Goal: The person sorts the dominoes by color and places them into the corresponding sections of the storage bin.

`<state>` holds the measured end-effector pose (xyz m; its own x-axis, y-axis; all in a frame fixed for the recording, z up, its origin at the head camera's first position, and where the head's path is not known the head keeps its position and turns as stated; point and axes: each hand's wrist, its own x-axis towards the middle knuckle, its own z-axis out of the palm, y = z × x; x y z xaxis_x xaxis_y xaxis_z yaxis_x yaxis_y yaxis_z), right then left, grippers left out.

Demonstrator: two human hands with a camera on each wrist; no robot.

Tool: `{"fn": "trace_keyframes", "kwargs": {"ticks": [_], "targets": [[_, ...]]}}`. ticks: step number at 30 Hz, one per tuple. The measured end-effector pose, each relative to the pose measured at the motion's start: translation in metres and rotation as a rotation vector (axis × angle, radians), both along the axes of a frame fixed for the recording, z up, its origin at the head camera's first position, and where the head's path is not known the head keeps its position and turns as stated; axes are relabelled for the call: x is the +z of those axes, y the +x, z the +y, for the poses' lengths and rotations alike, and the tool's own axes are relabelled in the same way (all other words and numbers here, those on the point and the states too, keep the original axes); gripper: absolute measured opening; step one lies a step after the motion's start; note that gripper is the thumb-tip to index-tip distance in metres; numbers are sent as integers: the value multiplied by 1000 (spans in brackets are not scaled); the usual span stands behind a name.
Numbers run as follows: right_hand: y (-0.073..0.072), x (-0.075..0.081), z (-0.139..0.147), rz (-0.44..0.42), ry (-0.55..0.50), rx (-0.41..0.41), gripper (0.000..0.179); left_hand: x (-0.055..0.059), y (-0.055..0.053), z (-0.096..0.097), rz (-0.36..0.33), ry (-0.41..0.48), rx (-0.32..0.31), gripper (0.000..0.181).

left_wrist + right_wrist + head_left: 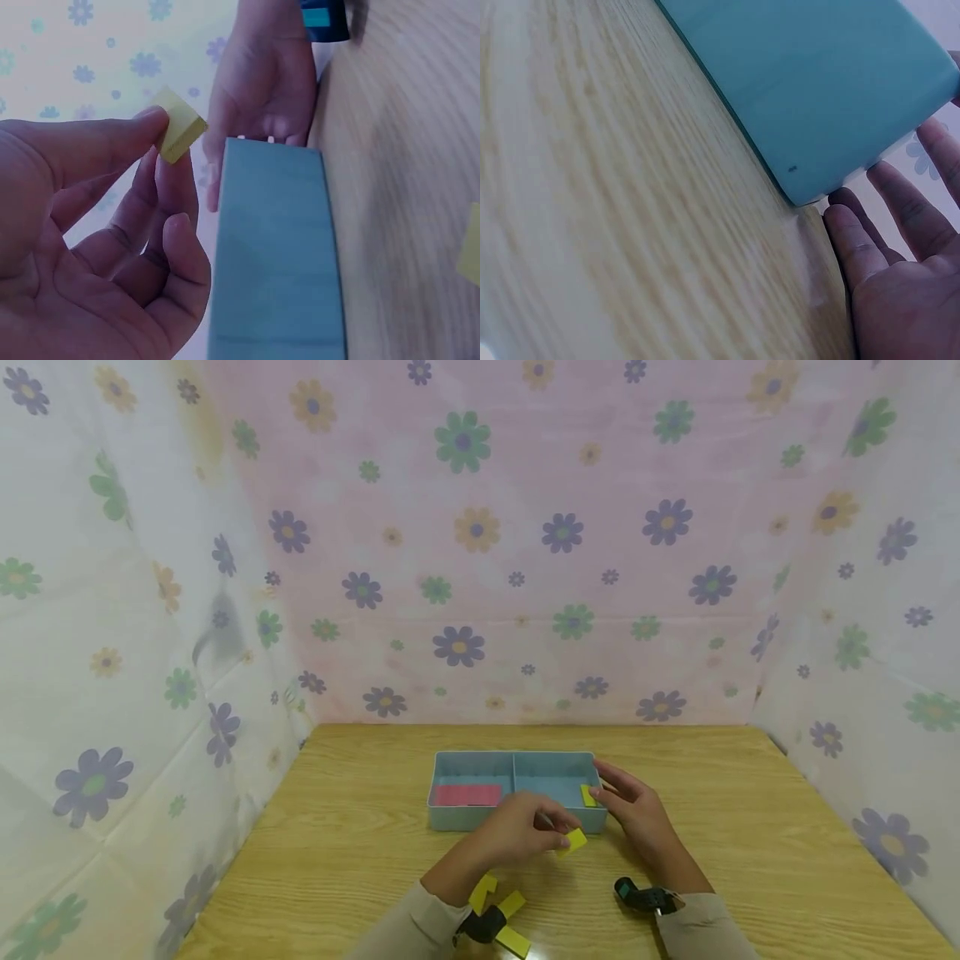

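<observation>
Between blue box and loose yellow pieces, left hand with pinched yellow block, right hand outspread

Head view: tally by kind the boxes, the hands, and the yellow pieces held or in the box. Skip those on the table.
Blue box: 1
Hands: 2 (left hand, right hand)
Yellow pieces showing, one held and one boxed: 2
Total: 5
</observation>
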<state>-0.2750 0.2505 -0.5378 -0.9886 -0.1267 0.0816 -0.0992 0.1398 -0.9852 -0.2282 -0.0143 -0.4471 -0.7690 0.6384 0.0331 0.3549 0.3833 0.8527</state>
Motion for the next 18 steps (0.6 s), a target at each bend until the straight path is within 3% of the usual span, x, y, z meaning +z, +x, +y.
{"fn": "trace_keyframes", "kwargs": {"ticks": [7,13,18], "targets": [[0,1,-1,11,6,-3,65,11,-8,2,-15,69,88,17],[1,2,-1,1,23,-7,66,20,-16,4,-120,177,157,18],[1,2,-2,-4,23,-6,66,19,-26,7,-170,219,220,18]]}}
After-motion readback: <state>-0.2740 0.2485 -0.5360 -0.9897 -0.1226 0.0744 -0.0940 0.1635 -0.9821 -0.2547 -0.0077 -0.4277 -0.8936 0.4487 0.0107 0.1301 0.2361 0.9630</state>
